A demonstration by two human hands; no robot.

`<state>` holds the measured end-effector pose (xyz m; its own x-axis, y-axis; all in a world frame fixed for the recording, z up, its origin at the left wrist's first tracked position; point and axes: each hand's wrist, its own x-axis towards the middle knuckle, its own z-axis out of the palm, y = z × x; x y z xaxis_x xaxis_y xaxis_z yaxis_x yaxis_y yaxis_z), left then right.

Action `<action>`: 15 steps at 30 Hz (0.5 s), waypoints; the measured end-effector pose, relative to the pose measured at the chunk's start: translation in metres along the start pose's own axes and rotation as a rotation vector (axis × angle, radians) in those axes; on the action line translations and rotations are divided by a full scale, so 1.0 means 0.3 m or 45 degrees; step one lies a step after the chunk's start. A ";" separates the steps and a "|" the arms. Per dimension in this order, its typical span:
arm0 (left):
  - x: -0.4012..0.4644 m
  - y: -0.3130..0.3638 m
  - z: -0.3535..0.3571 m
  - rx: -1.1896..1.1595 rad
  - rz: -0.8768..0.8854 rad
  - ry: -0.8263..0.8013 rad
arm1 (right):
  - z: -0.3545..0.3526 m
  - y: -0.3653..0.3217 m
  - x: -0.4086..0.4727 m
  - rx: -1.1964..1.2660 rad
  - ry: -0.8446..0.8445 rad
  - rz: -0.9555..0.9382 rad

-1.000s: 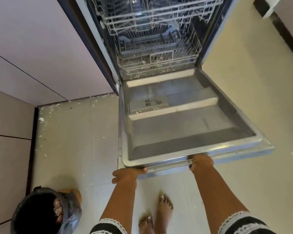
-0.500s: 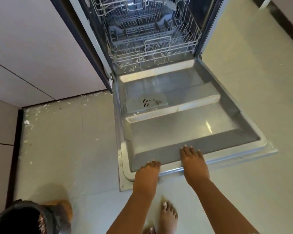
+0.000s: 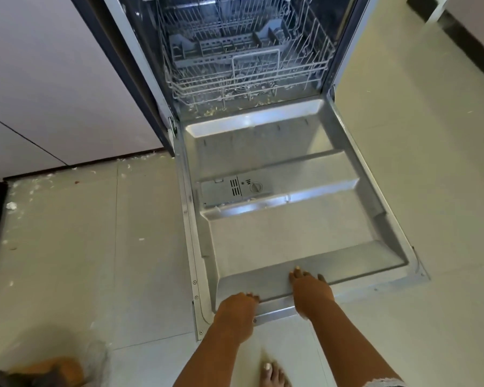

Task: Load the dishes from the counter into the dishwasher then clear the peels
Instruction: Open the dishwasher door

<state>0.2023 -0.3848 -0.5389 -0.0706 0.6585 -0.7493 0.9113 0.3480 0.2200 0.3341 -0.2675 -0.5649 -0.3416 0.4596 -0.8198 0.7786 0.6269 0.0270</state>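
- Both hands press flat on the near lip of the dishwasher door, and neither grip is clamped on anything; the left hand lies at about 7 o'clock of the door panel with its fingers straight over the edge, and the right hand lies just beside it at 6 o'clock, fingers spread and reaching onto the inner liner.
- Judged from this, the step in hand is settling the door fully down; it is best done with even weight from both palms, kept on the rim and off the thin liner, and let go only once the door rests level.
- Beyond the door at 12 o'clock, the lower rack sits inside the tub and looks to hold no dishes; small scraps lie along its front; it should slide out over the door before loading.
- Dishes and bench are out of view, so loading has not begun.
- Pale peels lie scattered on the floor at 9 to 10 o'clock, along the cabinet foot; a dark bin shows at 8 o'clock.
- A bare foot stands at 6 o'clock, close below the door edge; it could be caught or trip there.
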 end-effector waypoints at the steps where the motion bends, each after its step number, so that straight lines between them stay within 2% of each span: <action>1: 0.014 -0.004 0.012 -0.002 -0.004 -0.022 | 0.012 -0.002 0.010 -0.006 -0.005 0.000; 6: 0.074 -0.011 0.074 -0.045 -0.018 -0.108 | 0.047 -0.012 0.065 0.011 -0.034 -0.011; 10: 0.106 0.001 0.030 -0.264 -0.088 -0.055 | -0.001 -0.038 0.070 0.048 -0.079 0.039; 13: 0.104 0.031 -0.071 -0.446 -0.089 0.085 | -0.102 -0.072 0.044 0.069 0.047 0.022; 15: 0.079 0.054 -0.165 -0.447 -0.092 0.320 | -0.199 -0.095 0.000 0.076 0.219 -0.003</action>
<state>0.1953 -0.3305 -0.5220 -0.2651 0.7510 -0.6047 0.7103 0.5762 0.4043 0.2805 -0.2477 -0.5315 -0.4248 0.5623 -0.7095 0.8058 0.5920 -0.0133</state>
